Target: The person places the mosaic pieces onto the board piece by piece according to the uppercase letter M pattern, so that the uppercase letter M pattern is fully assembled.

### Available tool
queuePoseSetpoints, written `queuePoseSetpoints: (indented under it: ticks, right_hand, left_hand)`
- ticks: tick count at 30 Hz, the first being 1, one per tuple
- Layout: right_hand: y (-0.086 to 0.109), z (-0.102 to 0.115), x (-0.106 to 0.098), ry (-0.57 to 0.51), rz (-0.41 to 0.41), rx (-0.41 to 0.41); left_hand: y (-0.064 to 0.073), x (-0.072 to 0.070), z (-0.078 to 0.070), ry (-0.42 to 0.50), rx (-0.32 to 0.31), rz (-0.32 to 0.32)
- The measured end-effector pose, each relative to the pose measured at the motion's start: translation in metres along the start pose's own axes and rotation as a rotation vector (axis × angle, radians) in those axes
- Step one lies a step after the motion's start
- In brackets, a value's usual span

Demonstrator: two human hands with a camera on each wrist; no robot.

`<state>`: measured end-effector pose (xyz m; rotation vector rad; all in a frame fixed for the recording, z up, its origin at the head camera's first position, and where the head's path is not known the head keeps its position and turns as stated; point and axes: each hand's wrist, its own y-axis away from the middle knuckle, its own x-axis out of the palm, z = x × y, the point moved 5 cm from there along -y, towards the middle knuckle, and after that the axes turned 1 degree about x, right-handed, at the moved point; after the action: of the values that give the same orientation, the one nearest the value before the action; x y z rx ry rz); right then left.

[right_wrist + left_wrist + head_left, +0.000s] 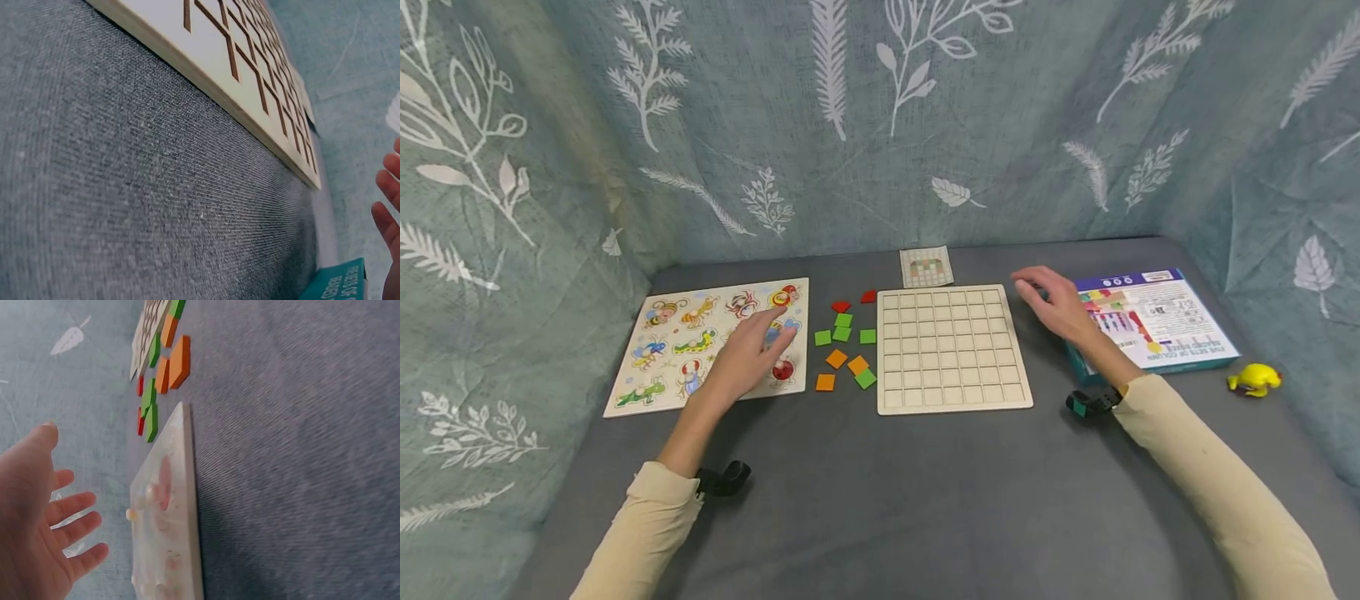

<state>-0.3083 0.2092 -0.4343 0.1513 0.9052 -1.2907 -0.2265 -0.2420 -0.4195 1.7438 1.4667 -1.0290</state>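
Note:
My left hand hovers over the right part of a wooden insect puzzle board, fingers loosely extended and holding nothing. In the left wrist view its fingers are spread apart above the board. To its right lie loose square tiles: green ones, orange ones and red ones. A wooden grid board with bare cells lies at the middle. My right hand is between the grid board's far right corner and a boxed game, its fingers relaxed and holding nothing.
Behind the grid board lies a small pattern card with a coloured grid picture. A yellow toy figure sits right of the box. Leaf-printed curtain hangs behind the dark grey table.

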Motion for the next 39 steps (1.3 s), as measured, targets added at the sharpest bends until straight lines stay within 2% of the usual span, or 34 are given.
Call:
queuePoseSetpoints:
  ticks: [5, 14, 18, 21, 24, 28, 32, 39]
  right_hand:
    - [-0.001, -0.001, 0.003, -0.009, -0.001, -0.013]
    - [-0.002, 0.004, 0.011, 0.012, 0.034, -0.067]
    - [-0.001, 0.004, 0.013, 0.001, 0.047, -0.074]
    - [0.0, 0.002, 0.014, -0.003, 0.062, -0.064]
    - [0.001, -0.002, 0.012, -0.012, 0.073, -0.007]
    - [0.001, -0.008, 0.016, 0.052, 0.164, 0.045]
    - [0.0, -0.007, 0.023, 0.162, 0.279, 0.007]
    - [0.002, -0.005, 0.027, 0.238, 0.331, -0.03]
  left_hand:
    - [0.001, 0.006, -0.001, 0.023, -0.002, 0.004]
    - [0.003, 0.011, -0.007, 0.027, -0.019, 0.082]
    - [0.005, 0.013, -0.01, 0.036, -0.01, 0.078]
    - [0.005, 0.016, -0.012, 0.052, 0.008, 0.073]
    - [0.005, 0.02, -0.014, 0.05, 0.029, 0.069]
    - [0.001, 0.026, -0.017, 0.041, 0.05, 0.045]
    - [-0.005, 0.028, -0.02, 0.069, 0.069, 0.0]
    - [-0.016, 0.037, -0.019, 0.098, 0.067, -0.022]
